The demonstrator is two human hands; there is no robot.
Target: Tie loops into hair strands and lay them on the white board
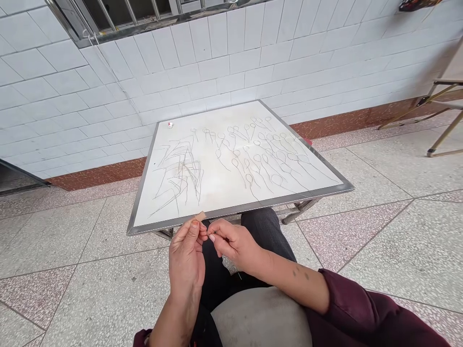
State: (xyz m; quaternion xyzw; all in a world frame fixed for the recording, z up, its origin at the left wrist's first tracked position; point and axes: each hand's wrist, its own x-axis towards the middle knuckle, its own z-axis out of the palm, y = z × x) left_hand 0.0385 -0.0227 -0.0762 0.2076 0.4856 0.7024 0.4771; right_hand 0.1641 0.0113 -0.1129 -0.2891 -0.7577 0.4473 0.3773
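Observation:
My left hand (188,248) pinches a small tan piece (200,217) that sticks out past its fingertips, just over the near edge of the white table (213,193). Right beside it, the thumb and forefinger of my right hand (229,241) are pressed together, close to my left fingers; whatever is between them is too small to make out. On the table, several thin dark wires with looped ends (253,180) are spread over the middle and right. A tangle of straighter dark wires (184,168) lies at the left.
A small white and red item (170,125) rests at the table's back left corner. Behind the table stands a white tiled wall (217,72) with a barred window (133,14). A folding metal frame (430,101) is at the far right. My knees are under the near edge.

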